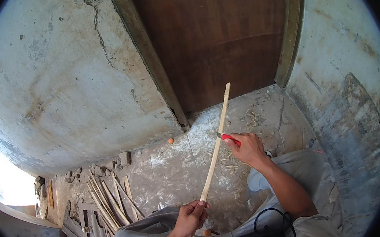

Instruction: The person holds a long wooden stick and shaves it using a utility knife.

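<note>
My left hand (191,218) grips the wooden strip (212,168); my right hand (248,149) holds a red-handled knife (230,139) against its upper half.

Sticks (102,203) left of strip (213,161); shavings (253,117) right

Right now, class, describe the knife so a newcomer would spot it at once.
Before the brown door, a pale wooden strip slants through the left hand. Against it, the right hand holds the knife, whose red handle contrasts with the pale strip.
</note>
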`<state>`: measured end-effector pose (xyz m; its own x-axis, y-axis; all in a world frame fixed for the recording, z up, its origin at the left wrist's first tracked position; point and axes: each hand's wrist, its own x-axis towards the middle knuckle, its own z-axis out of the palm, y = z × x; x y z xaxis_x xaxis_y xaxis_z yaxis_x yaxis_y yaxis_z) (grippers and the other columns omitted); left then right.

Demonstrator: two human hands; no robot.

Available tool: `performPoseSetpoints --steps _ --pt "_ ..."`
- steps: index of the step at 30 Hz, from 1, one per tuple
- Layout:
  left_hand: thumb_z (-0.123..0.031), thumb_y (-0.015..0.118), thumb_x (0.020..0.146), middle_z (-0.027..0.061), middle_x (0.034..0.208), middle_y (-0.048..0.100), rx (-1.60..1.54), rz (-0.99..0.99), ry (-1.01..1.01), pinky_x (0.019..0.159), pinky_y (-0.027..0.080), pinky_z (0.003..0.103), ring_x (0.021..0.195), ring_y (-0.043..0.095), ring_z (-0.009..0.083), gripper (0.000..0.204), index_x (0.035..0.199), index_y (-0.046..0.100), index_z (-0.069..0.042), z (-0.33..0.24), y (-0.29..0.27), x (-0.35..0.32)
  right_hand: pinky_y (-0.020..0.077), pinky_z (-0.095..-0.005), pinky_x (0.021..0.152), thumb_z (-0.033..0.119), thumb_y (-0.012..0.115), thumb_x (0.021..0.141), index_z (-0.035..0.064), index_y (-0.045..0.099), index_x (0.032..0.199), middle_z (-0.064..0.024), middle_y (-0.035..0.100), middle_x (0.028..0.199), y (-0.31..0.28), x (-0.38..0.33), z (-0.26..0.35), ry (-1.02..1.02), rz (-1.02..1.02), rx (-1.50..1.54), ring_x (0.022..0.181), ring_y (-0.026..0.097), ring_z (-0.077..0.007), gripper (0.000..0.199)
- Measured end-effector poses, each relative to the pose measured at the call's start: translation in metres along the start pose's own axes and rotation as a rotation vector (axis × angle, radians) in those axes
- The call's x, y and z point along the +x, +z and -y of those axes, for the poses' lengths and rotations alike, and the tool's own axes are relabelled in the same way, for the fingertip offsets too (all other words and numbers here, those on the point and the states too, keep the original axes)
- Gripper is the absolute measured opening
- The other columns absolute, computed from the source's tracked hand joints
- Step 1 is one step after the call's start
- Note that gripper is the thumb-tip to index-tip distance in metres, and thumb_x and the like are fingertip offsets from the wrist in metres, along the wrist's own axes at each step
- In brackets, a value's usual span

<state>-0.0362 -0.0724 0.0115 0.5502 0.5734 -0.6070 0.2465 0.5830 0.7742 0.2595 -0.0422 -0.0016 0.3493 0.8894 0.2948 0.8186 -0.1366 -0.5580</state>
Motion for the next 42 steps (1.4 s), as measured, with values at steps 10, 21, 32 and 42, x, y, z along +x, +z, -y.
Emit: performPoseSetpoints --steps 10,21,32,42 --pt "-0.027 0.044 0.110 0.0005 0.058 0.043 0.036 0.004 0.004 0.041 0.024 0.026 0.045 0.030 0.0065 0.032 0.104 0.061 0.000 0.000 0.000 0.000 0.0512 -0.0500 0.064 0.040 0.064 0.093 0.0111 0.074 0.095 -0.0189 0.067 0.072 0.001 0.010 -0.013 0.058 -0.039 -0.025 0.070 0.067 -0.0415 0.031" --pt "-0.024 0.045 0.109 -0.0012 0.060 0.047 0.048 0.000 -0.002 0.043 0.028 0.024 0.047 0.035 0.0043 0.030 0.102 0.061 0.000 -0.005 0.001 -0.004 0.0509 -0.0505 0.064 0.042 0.062 0.095 0.0128 0.074 0.096 -0.0172 0.068 0.075 -0.003 0.013 -0.012 0.074 -0.097 -0.057 0.071 0.067 -0.0410 0.031" --pt "-0.024 0.045 0.109 -0.0014 0.061 0.048 0.071 0.029 -0.006 0.044 0.029 0.024 0.048 0.036 0.0041 0.030 0.102 0.062 -0.001 -0.003 0.005 -0.009 0.0532 -0.0534 0.074 0.039 0.062 0.094 0.0115 0.076 0.099 -0.0210 0.071 0.080 -0.016 0.021 -0.017 0.210 -0.097 -0.107 0.080 0.069 -0.0428 0.031" --pt "-0.028 0.045 0.109 -0.0024 0.061 0.047 0.119 0.085 -0.014 0.046 0.031 0.024 0.050 0.037 0.0041 0.032 0.102 0.064 -0.002 -0.001 -0.002 -0.009 0.0533 -0.0529 0.076 0.042 0.063 0.094 0.0115 0.077 0.099 -0.0220 0.071 0.082 -0.029 0.029 -0.035 0.311 -0.153 -0.172 0.081 0.069 -0.0439 0.034"
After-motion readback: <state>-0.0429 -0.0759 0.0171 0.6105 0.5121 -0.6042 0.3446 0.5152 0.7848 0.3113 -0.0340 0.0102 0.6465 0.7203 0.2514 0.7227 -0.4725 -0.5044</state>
